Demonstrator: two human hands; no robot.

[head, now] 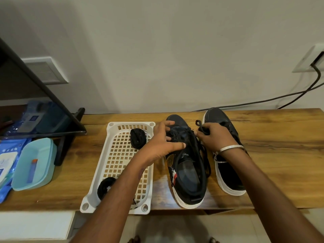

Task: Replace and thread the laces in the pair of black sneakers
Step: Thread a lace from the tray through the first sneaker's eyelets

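Note:
Two black sneakers with white soles stand side by side on the wooden table (271, 155), toes toward the wall. My left hand (163, 142) grips the left sneaker (187, 172) across its laced front, fingers curled around the tongue area. My right hand (213, 137), a metal bangle on its wrist, pinches a loop of that shoe's black lace (199, 125) between the shoes. The right sneaker (226, 174) is partly hidden behind my right wrist. Two coiled black laces (137, 140) lie in the white perforated tray (98, 181), the nearer coil (105, 186) partly under my left forearm.
A teal plastic box (33, 165) with a small tube in it sits at the left beside blue packets (8, 151). A black stand leg (70, 137) rises behind it. Black cables (280, 97) run along the wall to a socket at the right.

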